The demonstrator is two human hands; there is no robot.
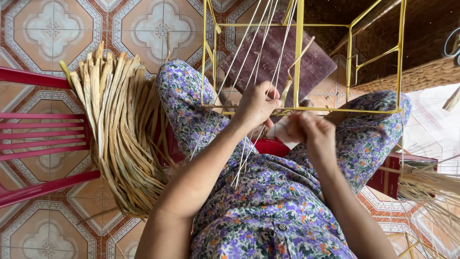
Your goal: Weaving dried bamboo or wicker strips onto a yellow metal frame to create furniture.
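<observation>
A yellow wire box frame (299,57) stands between my knees, with its lower bar (335,110) crossing in front of my hands. Several thin pale straw strands (249,48) run from the frame's top down across my lap. My left hand (256,106) is closed on these strands right at the lower bar. Just to the right, my right hand (311,132) is closed too, pinching a strand end below the same bar. I wear floral purple trousers (273,192).
A thick bundle of dried flat leaves (120,129) lies over a red plastic chair (33,144) at my left. A dark purple board (282,62) lies on the patterned tile floor. A woven basket (417,72) sits top right; loose straw (431,192) lies at right.
</observation>
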